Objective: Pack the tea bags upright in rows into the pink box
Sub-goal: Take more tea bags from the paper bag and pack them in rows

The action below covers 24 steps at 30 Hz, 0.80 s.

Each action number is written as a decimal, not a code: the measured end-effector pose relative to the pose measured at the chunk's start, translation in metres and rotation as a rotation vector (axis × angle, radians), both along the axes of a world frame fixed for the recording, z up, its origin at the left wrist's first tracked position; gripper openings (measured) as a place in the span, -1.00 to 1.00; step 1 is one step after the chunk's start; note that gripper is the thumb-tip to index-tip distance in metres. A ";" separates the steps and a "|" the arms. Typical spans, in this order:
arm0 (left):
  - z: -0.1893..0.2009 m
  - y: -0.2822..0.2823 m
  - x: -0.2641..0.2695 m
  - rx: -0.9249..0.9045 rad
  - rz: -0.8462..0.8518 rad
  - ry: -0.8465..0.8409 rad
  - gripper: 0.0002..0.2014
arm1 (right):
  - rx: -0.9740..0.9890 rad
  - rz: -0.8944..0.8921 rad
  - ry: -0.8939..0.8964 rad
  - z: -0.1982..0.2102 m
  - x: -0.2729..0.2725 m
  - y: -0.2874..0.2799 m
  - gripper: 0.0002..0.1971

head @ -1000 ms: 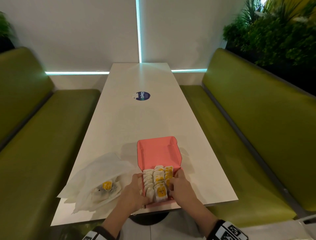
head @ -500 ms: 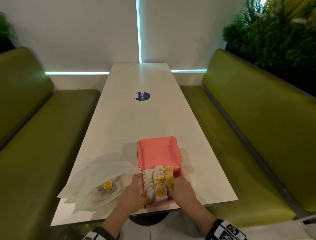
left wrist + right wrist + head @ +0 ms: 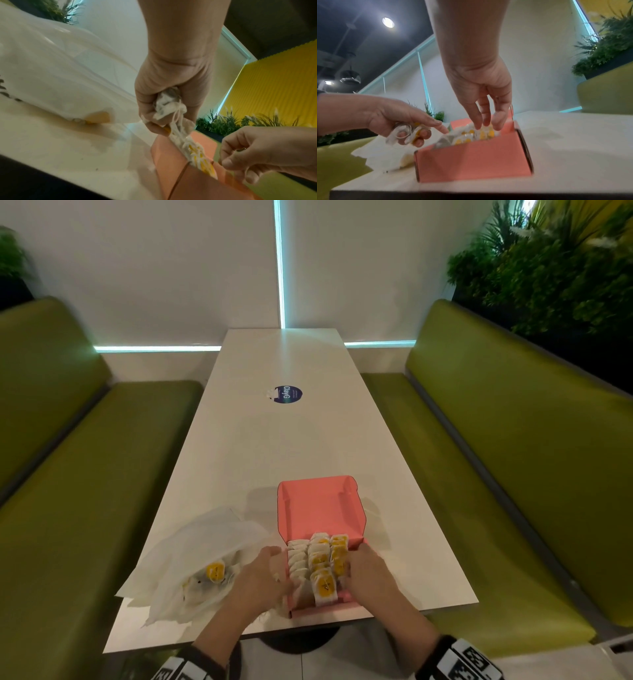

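The open pink box (image 3: 318, 505) (image 3: 471, 159) (image 3: 171, 155) sits at the near edge of the white table, its lid folded back. White tea bags with yellow tags (image 3: 320, 563) (image 3: 471, 134) (image 3: 197, 152) stand upright in three rows inside it. My left hand (image 3: 260, 580) (image 3: 164, 108) (image 3: 406, 129) is at the box's left wall and grips a crumpled bunch of tea bags (image 3: 168, 106) (image 3: 402, 132), its forefinger stretched toward the rows. My right hand (image 3: 366, 573) (image 3: 486, 121) (image 3: 243, 162) reaches down with straight fingers touching the tops of the right row.
A crumpled white plastic bag (image 3: 202, 559) (image 3: 51, 67) with more tea bags (image 3: 215, 571) lies left of the box. A round blue sticker (image 3: 288, 394) marks the table's middle. Green benches (image 3: 513, 474) flank both sides; plants (image 3: 555, 261) stand behind the right one.
My right hand has slid a little along the right row of tea bags. The left hand stays at the box's left wall. The box has not moved.
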<state>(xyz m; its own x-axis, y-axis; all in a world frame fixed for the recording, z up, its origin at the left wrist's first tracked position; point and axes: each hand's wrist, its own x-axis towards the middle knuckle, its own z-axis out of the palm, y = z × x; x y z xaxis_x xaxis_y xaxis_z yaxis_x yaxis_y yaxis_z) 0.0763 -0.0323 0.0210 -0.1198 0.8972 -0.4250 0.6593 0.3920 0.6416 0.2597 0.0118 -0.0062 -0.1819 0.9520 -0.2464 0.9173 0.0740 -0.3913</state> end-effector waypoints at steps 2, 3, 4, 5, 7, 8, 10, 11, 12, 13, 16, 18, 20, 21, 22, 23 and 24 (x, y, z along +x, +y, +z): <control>0.005 0.003 -0.001 0.024 0.090 -0.106 -0.56 | 0.048 0.001 0.001 0.016 0.002 0.000 -0.81; 0.008 0.004 0.000 0.044 0.126 -0.179 -0.64 | 0.083 0.015 0.025 0.025 0.003 -0.001 -0.88; 0.012 0.005 0.000 0.069 0.155 -0.254 -0.69 | 0.105 0.046 0.091 0.035 0.003 -0.002 -0.96; 0.017 0.005 0.002 0.094 0.184 -0.340 -0.73 | 0.111 0.081 0.189 0.044 0.002 -0.005 -0.97; 0.028 0.005 0.006 0.125 0.241 -0.538 -0.76 | 0.050 0.152 0.394 0.059 -0.005 -0.010 -0.91; 0.033 0.004 0.008 0.133 0.253 -0.616 -0.77 | 0.009 0.181 0.472 0.065 -0.009 -0.013 -0.88; 0.038 0.003 0.012 0.138 0.262 -0.701 -0.79 | -0.022 0.219 0.555 0.067 -0.015 -0.018 -0.80; 0.040 0.002 0.013 0.137 0.262 -0.720 -0.79 | -0.011 0.228 0.565 0.067 -0.017 -0.021 -0.78; 0.041 0.001 0.015 0.137 0.259 -0.736 -0.78 | 0.014 0.230 0.567 0.067 -0.019 -0.022 -0.78; 0.042 0.000 0.016 0.137 0.259 -0.756 -0.78 | 0.041 0.223 0.569 0.066 -0.020 -0.022 -0.80; 0.044 -0.002 0.017 0.131 0.283 -0.814 -0.79 | 0.063 0.183 0.578 0.067 -0.019 -0.020 -0.72; 0.042 -0.002 0.017 0.123 0.298 -0.826 -0.81 | -0.010 0.127 0.616 0.070 -0.017 -0.019 -0.72; 0.037 -0.002 0.014 0.115 0.293 -0.814 -0.81 | -0.104 0.033 0.698 0.075 -0.014 -0.018 -0.80; 0.035 -0.002 0.013 0.108 0.290 -0.804 -0.81 | -0.147 -0.010 0.731 0.077 -0.012 -0.017 -0.83; 0.032 -0.002 0.012 0.101 0.288 -0.795 -0.82 | -0.176 -0.040 0.744 0.079 -0.011 -0.015 -0.84; 0.031 -0.001 0.012 0.095 0.285 -0.786 -0.84 | -0.191 -0.053 0.740 0.080 -0.009 -0.014 -0.85; 0.030 -0.001 0.012 0.089 0.278 -0.776 -0.84 | -0.197 -0.058 0.738 0.082 -0.008 -0.013 -0.87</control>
